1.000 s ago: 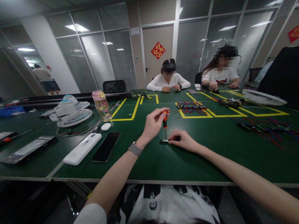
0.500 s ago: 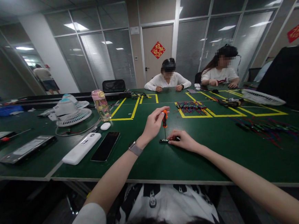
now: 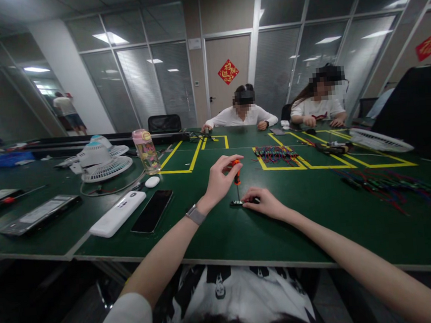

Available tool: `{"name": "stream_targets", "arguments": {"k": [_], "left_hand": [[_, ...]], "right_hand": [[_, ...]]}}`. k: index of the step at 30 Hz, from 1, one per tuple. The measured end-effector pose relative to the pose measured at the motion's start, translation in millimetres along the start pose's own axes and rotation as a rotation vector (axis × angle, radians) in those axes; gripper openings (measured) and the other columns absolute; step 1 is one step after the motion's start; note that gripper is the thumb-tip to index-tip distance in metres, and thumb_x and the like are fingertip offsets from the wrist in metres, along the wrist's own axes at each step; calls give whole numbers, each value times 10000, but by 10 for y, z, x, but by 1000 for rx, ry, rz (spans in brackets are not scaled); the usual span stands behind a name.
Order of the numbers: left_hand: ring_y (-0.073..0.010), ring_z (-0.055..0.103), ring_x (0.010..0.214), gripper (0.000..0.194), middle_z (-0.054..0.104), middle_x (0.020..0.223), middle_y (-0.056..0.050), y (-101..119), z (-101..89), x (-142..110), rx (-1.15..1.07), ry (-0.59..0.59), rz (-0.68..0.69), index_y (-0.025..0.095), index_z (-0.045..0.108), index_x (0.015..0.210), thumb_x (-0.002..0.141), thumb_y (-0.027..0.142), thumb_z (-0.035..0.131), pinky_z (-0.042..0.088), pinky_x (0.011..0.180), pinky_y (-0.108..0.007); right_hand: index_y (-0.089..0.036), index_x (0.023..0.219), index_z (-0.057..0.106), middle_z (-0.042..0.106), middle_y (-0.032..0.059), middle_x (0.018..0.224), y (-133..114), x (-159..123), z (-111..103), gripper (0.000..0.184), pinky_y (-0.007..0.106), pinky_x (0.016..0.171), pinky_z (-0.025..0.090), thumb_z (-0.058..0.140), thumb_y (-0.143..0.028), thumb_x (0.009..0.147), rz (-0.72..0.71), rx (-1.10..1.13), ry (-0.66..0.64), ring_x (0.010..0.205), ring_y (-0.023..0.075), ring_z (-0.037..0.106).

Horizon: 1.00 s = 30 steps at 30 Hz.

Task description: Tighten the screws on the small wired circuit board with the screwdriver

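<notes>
"On the green tabletop, straight ahead of the wearer, what is being worked on?"

"A small dark part, slim and flat, with pale glints on its upper face. Its long axis runs left to right, and a screwdriver stands nearly upright over it, crossing that axis."

"Where are the hands?"

"The right hand is nearer: low on the table, it pinches the part's right end between thumb and fingers, so the part lies just left of those fingertips. Something dark shows beneath the curled fingers; whether it belongs to the part, I can't tell. The left hand is higher, its thumb and fingers closed around the handle, with the part below."

"And the materials?"

"The handle is orange and black, rounded, probably plastic; the shaft is thin and straight, its tip seeming to meet the part. On the left wrist sits a grey watch. To the left lie a glossy black phone and a smooth white block with rounded corners. Beyond, to the right, tangled red and blue wires lie by yellow tape."
</notes>
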<state>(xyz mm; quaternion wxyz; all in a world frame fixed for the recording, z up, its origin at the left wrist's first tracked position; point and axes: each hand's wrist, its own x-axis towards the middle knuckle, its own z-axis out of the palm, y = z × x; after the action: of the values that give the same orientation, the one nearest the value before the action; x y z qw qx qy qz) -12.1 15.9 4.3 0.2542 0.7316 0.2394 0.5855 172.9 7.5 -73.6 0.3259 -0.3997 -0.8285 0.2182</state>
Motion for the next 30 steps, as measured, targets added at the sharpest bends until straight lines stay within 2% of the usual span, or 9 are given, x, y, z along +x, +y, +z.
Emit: {"name": "stream_targets", "arguments": {"k": [5, 7, 12, 16, 21, 23, 25, 27, 30], "left_hand": [[-171, 637, 1034, 266, 637, 1135, -77, 6, 22, -12, -86, -31, -18, 210, 646, 1140, 946, 296, 485, 524, 861, -260], [-180, 651, 1032, 264, 638, 1166, -90, 15, 28, -4, -140, -34, -35, 196, 644, 1133, 946, 293, 485, 526, 875, -282], [-144, 669, 849, 232, 660, 1012, -71, 33, 31, -3, -117, 14, -56, 179, 660, 1080, 902, 290, 560, 543, 761, -251], [-131, 625, 839, 205, 619, 959, -44, 34, 39, -33, 15, 38, -4, 200, 685, 1023, 867, 313, 617, 519, 713, -207], [-162, 624, 995, 286, 638, 1108, -65, 15, 47, -44, 19, -2, 20, 223, 629, 1175, 956, 300, 462, 509, 849, -259], [-177, 622, 1064, 296, 625, 1193, -75, 7, 48, -37, -28, -20, 26, 219, 615, 1197, 964, 282, 443, 499, 902, -283], [-184, 635, 1067, 293, 616, 1222, -85, 6, 51, -32, -86, -26, 16, 208, 608, 1201, 958, 272, 457, 511, 886, -283], [-173, 661, 991, 281, 635, 1161, -87, 11, 56, -32, -112, -16, 2, 197, 613, 1184, 942, 269, 490, 531, 816, -261], [-140, 647, 868, 230, 635, 1005, -57, 18, 59, -39, -34, 24, 13, 203, 653, 1100, 898, 275, 572, 525, 727, -223]], "right_hand": [[-167, 890, 745, 629, 49, 818, -3, -2, -24, 133, 292, 700, 481, 664, -239, 813, -18, 14, -19, 739, 165, 597], [-170, 906, 744, 633, 49, 821, -4, -5, -30, 142, 293, 702, 481, 663, -242, 815, -16, 17, -20, 741, 167, 599], [-175, 901, 744, 633, 46, 815, -2, -9, -27, 135, 297, 699, 483, 675, -239, 804, -1, 21, -9, 737, 169, 597], [-181, 888, 743, 629, 42, 812, -7, -8, -31, 126, 296, 698, 486, 678, -248, 804, 7, 27, -16, 736, 166, 595], [-171, 880, 735, 630, 43, 812, 6, -8, -36, 131, 296, 700, 485, 664, -258, 813, -6, 26, -19, 730, 164, 594], [-172, 880, 733, 632, 43, 814, 12, -8, -35, 132, 297, 703, 486, 663, -262, 814, -14, 27, -20, 732, 164, 594], [-173, 881, 733, 633, 43, 816, 14, -9, -34, 134, 297, 707, 488, 663, -264, 813, -16, 26, -21, 735, 165, 596], [-167, 877, 735, 632, 45, 813, 12, -9, -34, 136, 297, 704, 487, 665, -264, 812, -16, 25, -17, 734, 165, 599], [-171, 874, 737, 633, 45, 812, 12, -9, -33, 130, 296, 699, 488, 668, -262, 811, -14, 25, -14, 733, 165, 599]]}}
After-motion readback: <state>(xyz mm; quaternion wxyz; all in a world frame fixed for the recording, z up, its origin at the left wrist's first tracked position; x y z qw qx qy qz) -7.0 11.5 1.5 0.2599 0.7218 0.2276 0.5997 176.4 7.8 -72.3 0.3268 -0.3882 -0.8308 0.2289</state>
